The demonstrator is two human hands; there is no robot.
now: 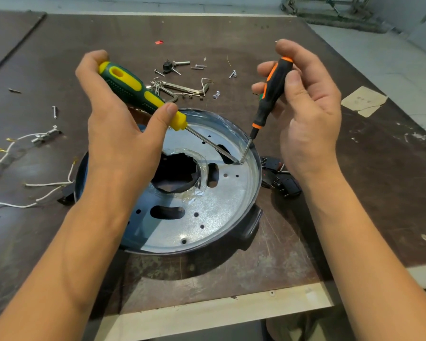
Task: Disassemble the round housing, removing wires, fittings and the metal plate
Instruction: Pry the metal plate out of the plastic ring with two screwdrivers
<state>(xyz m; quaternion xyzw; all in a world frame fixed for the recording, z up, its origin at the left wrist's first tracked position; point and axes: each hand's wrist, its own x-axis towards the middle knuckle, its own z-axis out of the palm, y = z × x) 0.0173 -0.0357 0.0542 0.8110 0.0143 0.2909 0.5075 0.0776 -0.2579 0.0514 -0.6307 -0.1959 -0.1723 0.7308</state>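
Head view showed my hands each curled round a tool: the left hand (123,134) gripped a green-and-yellow screwdriver (133,91), the right hand (308,114) an orange-and-black screwdriver (272,92). Both tips met at the metal plate's (219,193) far right edge, I judged to pry it from the round housing (252,223), which sat mid-surface (354,193). White wires (47,184) lay left, black connectors (283,183) right, loose screws (197,67) behind; clear film (197,153) round the centre hole might snag.

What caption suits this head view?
Left hand grips a green-and-yellow screwdriver, right hand an orange-and-black screwdriver, both tips meeting at the edge of the metal plate in the round housing.
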